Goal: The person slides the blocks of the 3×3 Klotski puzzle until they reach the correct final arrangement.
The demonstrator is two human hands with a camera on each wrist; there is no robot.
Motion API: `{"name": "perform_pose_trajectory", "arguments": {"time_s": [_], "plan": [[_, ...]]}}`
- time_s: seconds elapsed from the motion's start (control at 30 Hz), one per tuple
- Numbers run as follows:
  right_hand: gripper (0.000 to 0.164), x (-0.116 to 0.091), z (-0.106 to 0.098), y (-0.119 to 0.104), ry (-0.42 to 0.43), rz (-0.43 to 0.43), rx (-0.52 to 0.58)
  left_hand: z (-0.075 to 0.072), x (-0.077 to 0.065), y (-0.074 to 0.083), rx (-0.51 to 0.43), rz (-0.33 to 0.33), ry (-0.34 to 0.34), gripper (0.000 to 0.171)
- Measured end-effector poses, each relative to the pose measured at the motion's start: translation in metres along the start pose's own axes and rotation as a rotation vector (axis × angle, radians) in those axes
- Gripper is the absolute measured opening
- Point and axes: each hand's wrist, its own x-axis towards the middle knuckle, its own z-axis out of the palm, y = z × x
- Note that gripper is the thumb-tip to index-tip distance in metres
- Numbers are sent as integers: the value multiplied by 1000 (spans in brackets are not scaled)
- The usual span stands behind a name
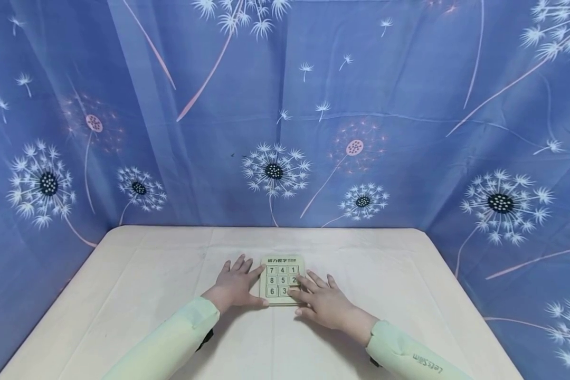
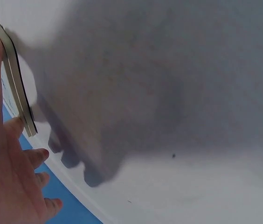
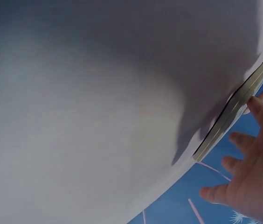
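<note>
A pale green sliding number puzzle (image 1: 280,301) lies flat on the table, its numbered tiles in rows and dark lettering along its top. At its left side is my left hand (image 1: 234,285), fingers spread, with thumb and index fingertip touching the edge near the two corners. My right hand (image 1: 325,303) reaches over the right side, its fairly straight fingers on the tiles near the 2 and 3 and covering the lower right corner. Both wrist views catch the board edge-on: the puzzle's side (image 2: 16,74) by the left thumb, and its opposite side (image 3: 231,109) beside the right fingers.
The table (image 1: 147,274) has a cream cover with faint creases. Blue curtains (image 1: 218,184) with dandelion prints stand along the back and both sides. Light green sleeves (image 1: 171,338) cover both forearms.
</note>
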Motion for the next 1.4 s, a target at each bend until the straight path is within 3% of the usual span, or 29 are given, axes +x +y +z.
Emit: {"name": "perform_pose_trajectory", "arguments": {"time_s": [1.4], "plan": [[52,-13,1,17,37,-8,3,4,2,-2,1,-4,1,99]]}}
